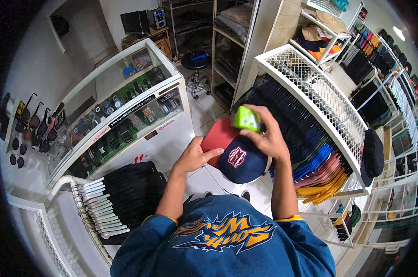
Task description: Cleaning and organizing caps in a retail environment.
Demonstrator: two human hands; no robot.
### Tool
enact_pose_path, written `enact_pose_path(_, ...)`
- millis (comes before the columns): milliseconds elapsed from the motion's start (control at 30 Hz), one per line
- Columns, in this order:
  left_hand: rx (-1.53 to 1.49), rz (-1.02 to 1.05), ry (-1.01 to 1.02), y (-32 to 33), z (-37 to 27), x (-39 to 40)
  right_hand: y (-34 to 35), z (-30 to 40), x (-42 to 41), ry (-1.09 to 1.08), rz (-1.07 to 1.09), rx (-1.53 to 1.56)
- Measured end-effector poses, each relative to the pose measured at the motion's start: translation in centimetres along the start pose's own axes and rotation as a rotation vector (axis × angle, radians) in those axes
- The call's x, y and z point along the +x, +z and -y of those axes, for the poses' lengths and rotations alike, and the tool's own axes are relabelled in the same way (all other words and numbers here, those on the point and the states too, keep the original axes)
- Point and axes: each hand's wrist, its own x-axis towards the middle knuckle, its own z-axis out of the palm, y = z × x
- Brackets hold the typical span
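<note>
A baseball cap [242, 162] with a navy crown and a red brim is held in front of my chest. An embroidered patch with writing decorates the crown's front. My left hand [198, 154] grips the brim, its thumb lying on top. In my right hand [266, 133] is a small bright green object [247, 118] with a white marked face, pinched between thumb and fingers. It sits over the brim's far right side, partly blurred; whether it touches the cap I cannot tell. My right palm is close to the crown's right side.
Hanging garments [300, 138] fill a white mesh-topped rack [314, 78] at right. Black clothes [136, 197] hang on a rail at lower left. Behind it stands a glass display case [125, 104] with watches, beside sunglasses [35, 121]. A black stool [195, 61] is farther back.
</note>
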Motion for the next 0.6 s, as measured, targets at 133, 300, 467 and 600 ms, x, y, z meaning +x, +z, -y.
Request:
enact_pose_path(133, 0.027, -0.04, 0.038, 0.9, 0.4, -0.3, 2.5, 1.8, 0.2, -0.107, 0.158, 0.013)
enact_pose_path(300, 0.084, -0.052, 0.074, 0.9, -0.8, -0.2, 1.2, -0.8, 0.5, 0.014, -0.108, -0.207)
enact_pose_path(467, 0.077, -0.034, -0.005, 0.6, 1.2, -0.9, 2.9, 1.1, 0.2, -0.089, 0.107, -0.039)
enact_pose_path(600, 0.093, -0.041, 0.068, 1.1, -1.7, -1.1, 1.0, -0.8, 0.5, 0.031, -0.067, -0.226)
